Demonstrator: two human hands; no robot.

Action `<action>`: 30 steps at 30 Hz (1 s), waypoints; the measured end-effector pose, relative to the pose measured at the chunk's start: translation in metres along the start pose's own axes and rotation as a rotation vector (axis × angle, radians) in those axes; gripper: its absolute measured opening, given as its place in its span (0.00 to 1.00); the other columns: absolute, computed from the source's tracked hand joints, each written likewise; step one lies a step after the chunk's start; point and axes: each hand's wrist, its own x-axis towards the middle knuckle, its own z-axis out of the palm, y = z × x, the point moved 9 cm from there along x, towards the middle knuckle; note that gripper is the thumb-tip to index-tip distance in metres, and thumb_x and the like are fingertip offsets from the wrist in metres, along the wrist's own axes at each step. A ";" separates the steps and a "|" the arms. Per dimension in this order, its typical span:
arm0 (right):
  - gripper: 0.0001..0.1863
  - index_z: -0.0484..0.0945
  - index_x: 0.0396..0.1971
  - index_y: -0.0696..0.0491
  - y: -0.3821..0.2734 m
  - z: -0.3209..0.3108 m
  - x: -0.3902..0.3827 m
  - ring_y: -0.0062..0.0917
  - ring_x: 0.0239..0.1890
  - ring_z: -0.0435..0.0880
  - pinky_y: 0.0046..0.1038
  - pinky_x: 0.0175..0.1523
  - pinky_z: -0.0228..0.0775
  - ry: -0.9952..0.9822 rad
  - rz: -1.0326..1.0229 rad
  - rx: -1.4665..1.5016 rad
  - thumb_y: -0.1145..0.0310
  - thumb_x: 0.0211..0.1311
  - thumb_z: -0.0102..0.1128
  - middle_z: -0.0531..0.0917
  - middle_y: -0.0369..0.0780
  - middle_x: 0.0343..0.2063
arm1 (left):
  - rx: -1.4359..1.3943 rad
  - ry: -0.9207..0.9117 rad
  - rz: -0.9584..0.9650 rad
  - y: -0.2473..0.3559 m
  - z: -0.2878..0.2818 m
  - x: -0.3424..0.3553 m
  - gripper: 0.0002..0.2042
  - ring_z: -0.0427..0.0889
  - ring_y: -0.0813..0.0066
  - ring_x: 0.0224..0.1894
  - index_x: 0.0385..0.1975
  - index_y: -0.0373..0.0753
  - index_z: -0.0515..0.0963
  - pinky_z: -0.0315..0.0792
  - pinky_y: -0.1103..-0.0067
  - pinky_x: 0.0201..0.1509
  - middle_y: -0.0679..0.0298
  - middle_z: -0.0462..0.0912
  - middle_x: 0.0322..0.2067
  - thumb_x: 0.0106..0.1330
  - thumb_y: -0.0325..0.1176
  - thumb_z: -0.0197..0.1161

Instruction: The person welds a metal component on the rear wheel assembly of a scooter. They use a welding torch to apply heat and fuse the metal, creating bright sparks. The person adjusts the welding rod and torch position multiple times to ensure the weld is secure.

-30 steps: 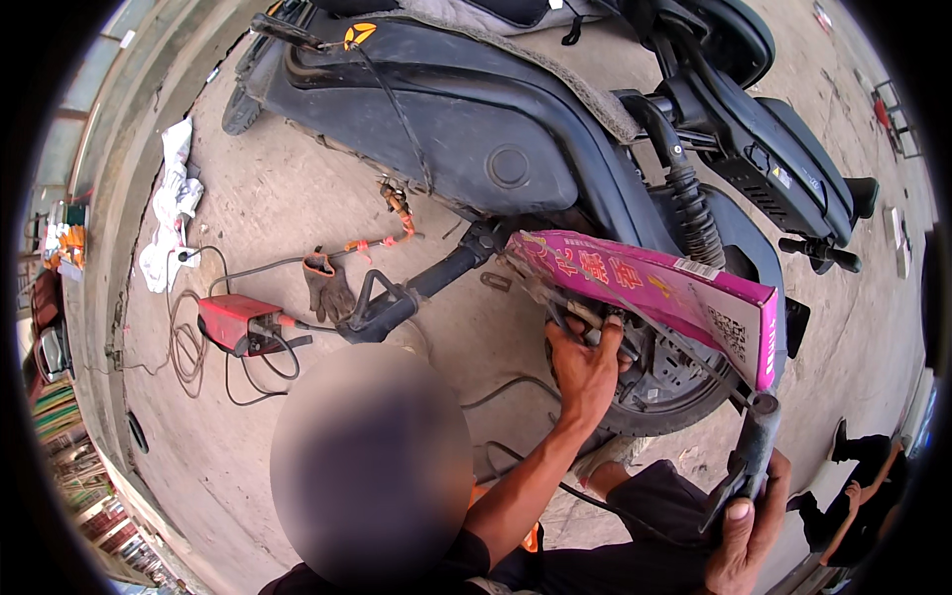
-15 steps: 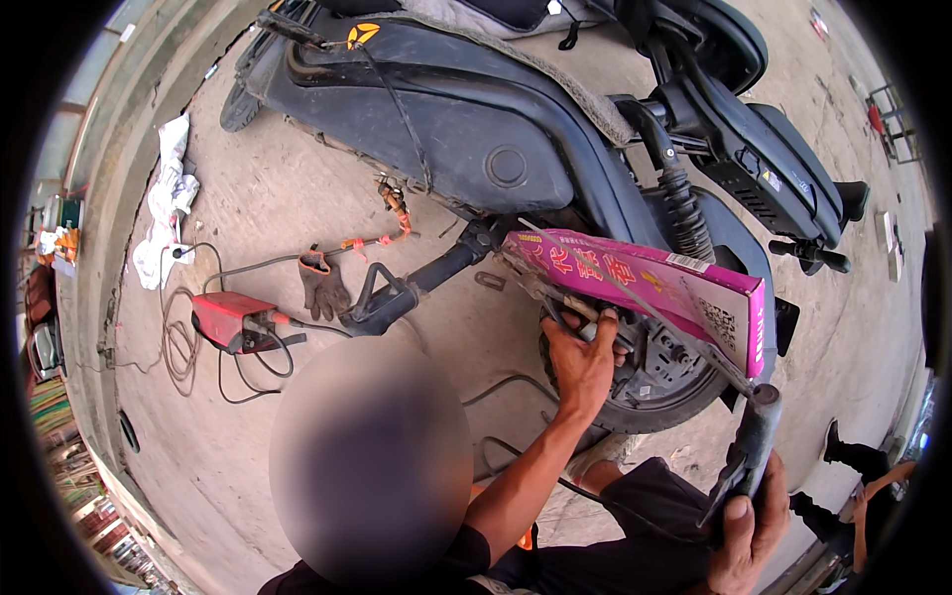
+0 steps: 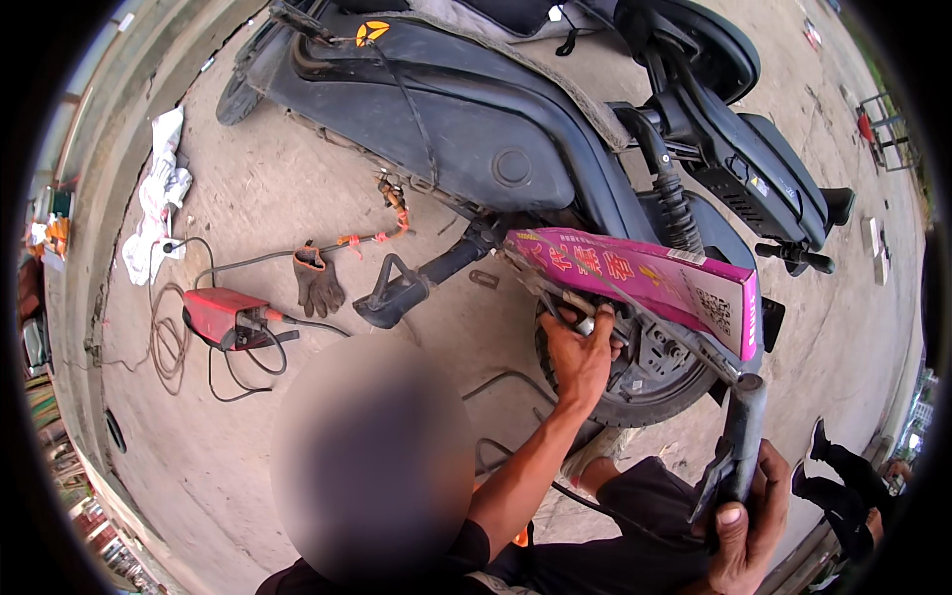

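My left hand [image 3: 580, 352] grips a metal part beside the scooter's wheel [image 3: 654, 397], fingers curled round it, partly hidden. A pink cardboard piece [image 3: 645, 278] lies over the upper part of that wheel. At the lower right my right hand [image 3: 754, 521] is closed round a grey cylindrical electrode holder [image 3: 739, 426]; a long thin rod runs from its tip toward the upper left, across the cardboard. The black scooter [image 3: 466, 139] fills the upper middle. A large blurred round area hides the lower middle-left.
A red welder [image 3: 223, 315] with coiled cables sits at left, near a dark glove [image 3: 317, 278] and white cloth [image 3: 159, 198]. A black stand-like tube [image 3: 416, 288] juts from the scooter. A person's dark-clad legs [image 3: 838, 481] are at lower right, a metal frame [image 3: 883, 129] beyond.
The whole view has shifted slightly. The holder in my right hand sits a little further left and up in the picture. My left hand keeps its grip; the person at right has moved slightly.
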 end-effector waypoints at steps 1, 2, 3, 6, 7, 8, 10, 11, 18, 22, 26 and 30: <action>0.36 0.74 0.60 0.64 0.001 -0.001 0.000 0.18 0.27 0.80 0.22 0.36 0.71 -0.001 0.015 -0.006 0.46 0.69 0.64 0.84 0.41 0.31 | 0.007 -0.002 -0.008 0.001 0.000 -0.001 0.23 0.81 0.73 0.19 0.43 0.37 0.56 0.77 0.78 0.19 0.55 0.76 0.32 0.66 0.32 0.70; 0.36 0.74 0.60 0.64 -0.001 -0.004 -0.001 0.18 0.27 0.80 0.22 0.36 0.71 -0.001 0.013 -0.009 0.46 0.69 0.64 0.84 0.41 0.31 | 0.002 -0.002 -0.008 0.001 0.000 0.000 0.23 0.81 0.73 0.19 0.43 0.37 0.56 0.77 0.78 0.19 0.55 0.76 0.32 0.66 0.32 0.70; 0.33 0.69 0.65 0.62 -0.004 -0.003 -0.002 0.20 0.33 0.78 0.23 0.40 0.70 -0.060 0.004 -0.070 0.52 0.72 0.61 0.83 0.41 0.37 | -0.005 0.002 0.002 0.001 0.000 0.000 0.23 0.81 0.73 0.19 0.43 0.37 0.56 0.77 0.78 0.19 0.56 0.76 0.32 0.66 0.32 0.70; 0.35 0.66 0.67 0.63 -0.014 0.007 -0.002 0.19 0.35 0.76 0.22 0.40 0.67 -0.059 -0.032 -0.188 0.50 0.73 0.57 0.81 0.40 0.40 | -0.018 0.002 -0.002 -0.003 -0.001 0.000 0.24 0.81 0.73 0.20 0.43 0.37 0.56 0.77 0.78 0.20 0.56 0.76 0.32 0.66 0.33 0.70; 0.41 0.68 0.63 0.68 -0.019 0.007 -0.001 0.17 0.31 0.75 0.20 0.36 0.65 0.001 -0.059 -0.242 0.42 0.71 0.57 0.82 0.40 0.36 | -0.021 -0.003 -0.016 -0.005 -0.001 0.000 0.24 0.81 0.73 0.20 0.43 0.37 0.56 0.77 0.78 0.20 0.56 0.76 0.31 0.66 0.34 0.71; 0.41 0.66 0.65 0.68 -0.019 0.007 0.001 0.14 0.23 0.72 0.18 0.28 0.60 0.002 -0.127 -0.260 0.43 0.72 0.57 0.81 0.39 0.33 | -0.026 -0.007 -0.019 -0.008 0.000 0.001 0.24 0.81 0.73 0.20 0.43 0.37 0.56 0.77 0.78 0.20 0.56 0.76 0.31 0.66 0.34 0.71; 0.40 0.66 0.65 0.68 -0.023 0.009 0.001 0.14 0.22 0.71 0.18 0.26 0.58 0.017 -0.137 -0.274 0.44 0.73 0.56 0.80 0.38 0.31 | -0.041 0.002 0.008 -0.005 0.001 0.002 0.25 0.81 0.73 0.19 0.44 0.36 0.56 0.78 0.78 0.20 0.56 0.76 0.31 0.66 0.34 0.71; 0.39 0.67 0.65 0.67 -0.027 0.010 0.001 0.14 0.20 0.71 0.18 0.24 0.57 0.030 -0.146 -0.284 0.45 0.74 0.55 0.79 0.37 0.28 | -0.045 -0.001 0.005 -0.005 0.001 0.001 0.25 0.81 0.73 0.19 0.44 0.36 0.56 0.78 0.78 0.20 0.56 0.76 0.31 0.66 0.34 0.71; 0.34 0.69 0.66 0.66 -0.038 0.013 0.013 0.12 0.12 0.65 0.20 0.18 0.49 0.065 -0.149 -0.365 0.49 0.76 0.52 0.71 0.31 0.16 | -0.029 0.001 -0.015 0.003 0.000 -0.002 0.24 0.81 0.72 0.20 0.43 0.36 0.56 0.78 0.77 0.21 0.56 0.76 0.30 0.65 0.34 0.70; 0.33 0.69 0.66 0.66 -0.037 0.016 0.017 0.11 0.12 0.65 0.19 0.18 0.50 0.071 -0.110 -0.339 0.51 0.77 0.52 0.70 0.30 0.15 | -0.042 -0.013 0.004 -0.001 0.001 -0.001 0.24 0.81 0.71 0.20 0.43 0.36 0.57 0.79 0.77 0.21 0.56 0.76 0.31 0.65 0.34 0.70; 0.32 0.68 0.67 0.66 -0.036 0.021 0.024 0.11 0.12 0.64 0.18 0.18 0.51 0.036 -0.126 -0.295 0.53 0.78 0.51 0.69 0.30 0.14 | -0.037 -0.001 0.008 -0.006 -0.001 0.001 0.24 0.81 0.71 0.20 0.43 0.35 0.57 0.79 0.77 0.22 0.56 0.76 0.31 0.65 0.34 0.71; 0.32 0.67 0.67 0.66 -0.037 0.022 0.028 0.10 0.12 0.64 0.18 0.18 0.52 0.038 -0.122 -0.243 0.53 0.78 0.52 0.69 0.29 0.14 | -0.038 -0.005 0.003 -0.006 -0.001 0.001 0.24 0.81 0.71 0.20 0.43 0.36 0.57 0.79 0.77 0.21 0.56 0.75 0.31 0.65 0.33 0.70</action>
